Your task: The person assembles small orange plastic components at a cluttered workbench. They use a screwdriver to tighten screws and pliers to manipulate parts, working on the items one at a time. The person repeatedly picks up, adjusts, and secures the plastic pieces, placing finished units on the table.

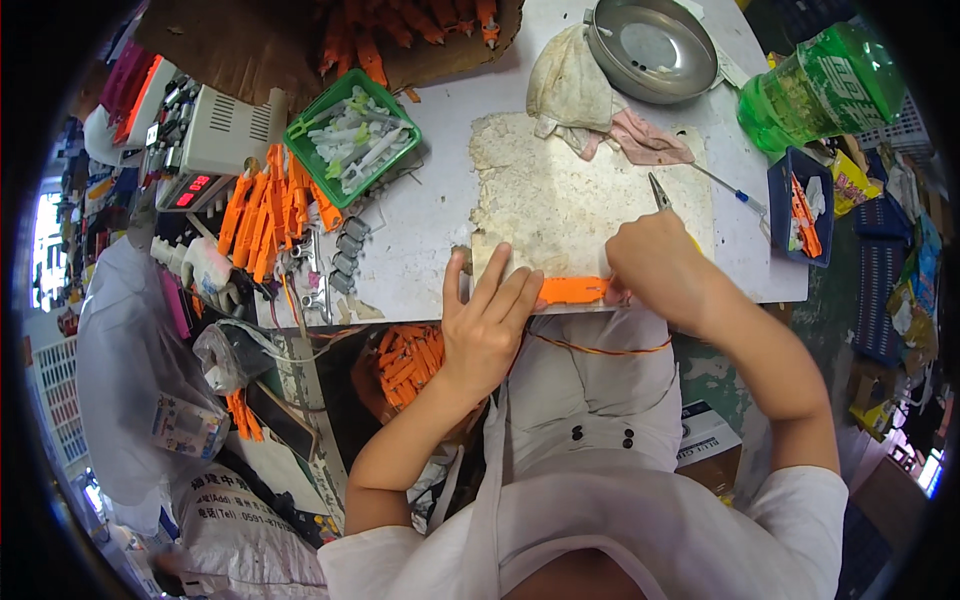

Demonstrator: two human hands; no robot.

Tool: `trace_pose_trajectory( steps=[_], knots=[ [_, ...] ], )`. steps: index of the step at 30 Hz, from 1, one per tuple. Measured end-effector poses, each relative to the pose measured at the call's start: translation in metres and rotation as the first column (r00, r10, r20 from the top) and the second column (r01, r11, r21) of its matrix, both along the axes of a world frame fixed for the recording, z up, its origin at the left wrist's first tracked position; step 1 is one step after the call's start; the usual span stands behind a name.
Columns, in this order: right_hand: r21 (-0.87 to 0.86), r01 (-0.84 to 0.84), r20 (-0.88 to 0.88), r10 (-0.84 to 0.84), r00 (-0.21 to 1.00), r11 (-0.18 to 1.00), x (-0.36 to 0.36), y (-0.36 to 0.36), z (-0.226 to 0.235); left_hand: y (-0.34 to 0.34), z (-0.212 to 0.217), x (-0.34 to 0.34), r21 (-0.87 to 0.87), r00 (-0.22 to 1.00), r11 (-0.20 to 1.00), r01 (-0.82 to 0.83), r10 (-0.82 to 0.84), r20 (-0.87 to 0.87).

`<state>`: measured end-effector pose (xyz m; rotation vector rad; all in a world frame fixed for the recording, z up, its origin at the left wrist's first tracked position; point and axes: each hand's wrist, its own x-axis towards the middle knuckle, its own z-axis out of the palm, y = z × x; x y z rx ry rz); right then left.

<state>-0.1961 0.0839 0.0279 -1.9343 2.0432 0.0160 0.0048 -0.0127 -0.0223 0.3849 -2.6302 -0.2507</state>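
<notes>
left hand (487,325): fingers together, flat on left end of orange part (572,290), pinning it to worn board (570,200) | right hand (655,265): fingers clamped on pliers (659,191), touching part's right end | part: at table (430,210) front edge | near: green basket (352,137), metal bowl (650,48), rag (570,85), green bottle (820,90)

You're seeing bright, even light on the bench (440,215), glare off the steel bowl (650,48), soft shadows, sharp centre, fisheye bending, black vignette at the rim.
</notes>
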Motion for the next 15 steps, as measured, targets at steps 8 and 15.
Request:
trace_pose_trajectory(
  steps=[8,15],
  knots=[
    [0.137,-0.075,0.039,0.070,0.997,0.988,-0.005,-0.021,0.023,0.000,0.000,0.001,-0.055,0.999,0.998,-0.021,0.023,0.028],
    [0.102,-0.053,0.042,0.049,0.998,0.993,0.020,-0.040,0.004,-0.001,0.001,0.000,-0.080,0.999,0.996,-0.023,0.026,0.040]
  ],
)
